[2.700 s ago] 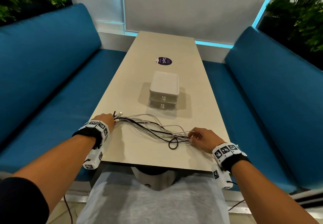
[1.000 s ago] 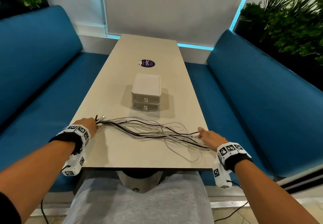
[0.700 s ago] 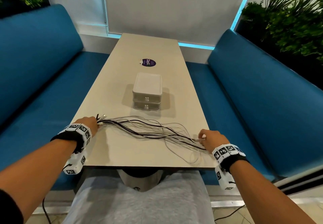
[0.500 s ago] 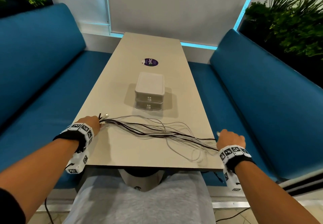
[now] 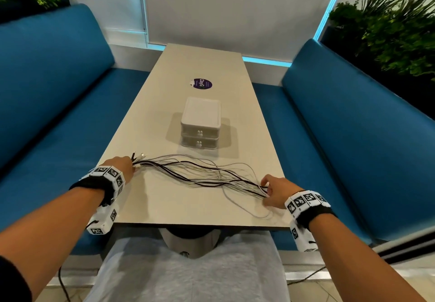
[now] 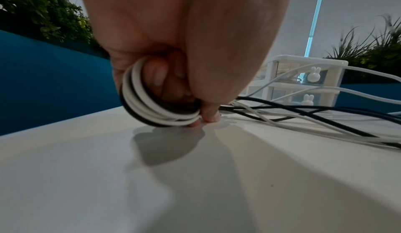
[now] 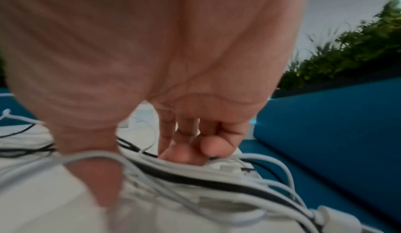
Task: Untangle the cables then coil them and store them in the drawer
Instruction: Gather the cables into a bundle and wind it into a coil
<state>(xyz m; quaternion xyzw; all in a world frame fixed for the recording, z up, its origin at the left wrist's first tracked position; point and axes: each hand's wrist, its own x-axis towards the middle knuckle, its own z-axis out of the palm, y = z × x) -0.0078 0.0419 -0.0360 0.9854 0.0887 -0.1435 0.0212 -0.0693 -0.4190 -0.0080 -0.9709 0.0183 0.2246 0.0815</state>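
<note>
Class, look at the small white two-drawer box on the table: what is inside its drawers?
The white plastic two-drawer box stands shut, both rabbit-shaped knobs facing the person. Its clear fronts show only vague reflections; any contents cannot be made out. The black and white cables lie outside on the beige table.

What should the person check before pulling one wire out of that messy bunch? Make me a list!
1. Left hand holds one end of the black and white cables tight: ok, fingers curl round the bunch.
2. Right hand has a grip on the other end: ok, its fingers are among the strands.
3. Only one cable picked out: cannot tell, blurred.
4. Cables untangled: not ok, strands cross each other.
5. All cable on the beige table: cannot tell, one white loop lies near the near edge.
6. Small white two-drawer box open for storing: not ok, both drawers closed.
</note>
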